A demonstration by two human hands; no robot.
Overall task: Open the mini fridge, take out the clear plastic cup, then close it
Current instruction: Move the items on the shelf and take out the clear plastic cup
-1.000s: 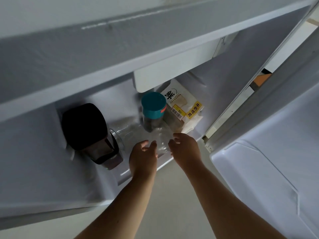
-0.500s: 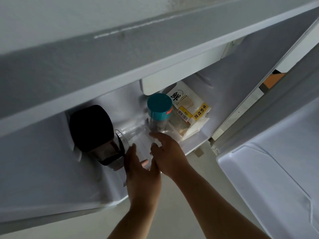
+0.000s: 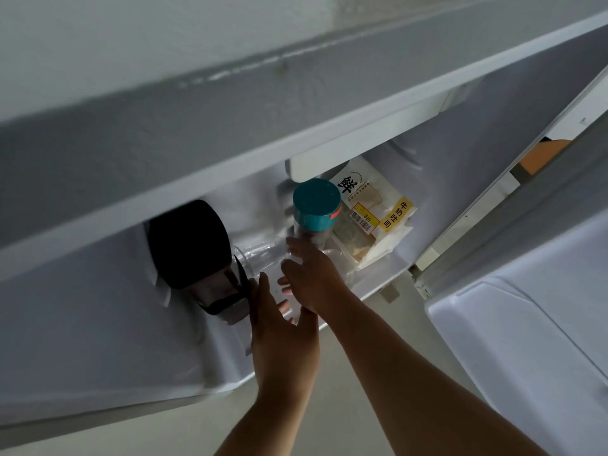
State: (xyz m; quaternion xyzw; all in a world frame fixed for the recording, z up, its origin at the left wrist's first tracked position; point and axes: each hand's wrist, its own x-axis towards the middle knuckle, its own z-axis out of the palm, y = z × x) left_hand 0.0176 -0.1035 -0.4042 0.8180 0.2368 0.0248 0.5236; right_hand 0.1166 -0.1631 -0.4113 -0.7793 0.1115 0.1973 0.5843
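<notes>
i bracket the clear plastic cup (image 3: 260, 258), lying on its side, with my left hand (image 3: 279, 337) and right hand (image 3: 312, 278), fingers spread, not yet clamped, so it can't roll toward the dark jar (image 3: 194, 248).

The mini fridge (image 3: 98, 324) stands open; the clear plastic cup (image 3: 260, 258) lies on its side inside, on the floor.

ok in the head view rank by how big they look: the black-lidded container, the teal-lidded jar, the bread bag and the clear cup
1. black-lidded container, though it sits nearer the camera
2. bread bag, partly hidden by the jar
3. teal-lidded jar
Clear plastic cup: unranked, mostly covered by the right hand and left hand.
</notes>
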